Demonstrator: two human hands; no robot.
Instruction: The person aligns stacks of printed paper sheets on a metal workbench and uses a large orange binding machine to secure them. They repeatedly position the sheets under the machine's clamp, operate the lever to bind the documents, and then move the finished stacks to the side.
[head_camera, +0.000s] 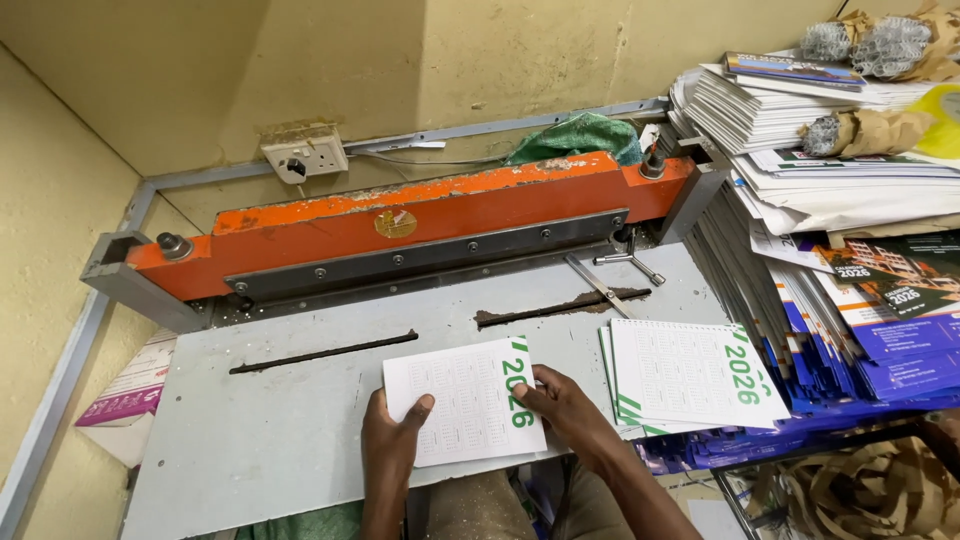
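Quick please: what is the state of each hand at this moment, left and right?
Left hand: closed in a grip on the left edge of the white calendar sheet.
Right hand: closed in a grip on the same sheet's right edge.

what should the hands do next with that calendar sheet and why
Probably slide the calendar sheet forward toward the orange cutter's blade bar: both the left hand and right hand grip it flat on the grey table, well short of the blade.

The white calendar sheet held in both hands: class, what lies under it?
Under the calendar sheet lies the grey cutter table. The sheet covers that patch and most of both hands' fingers beneath; only thumbs show on top.
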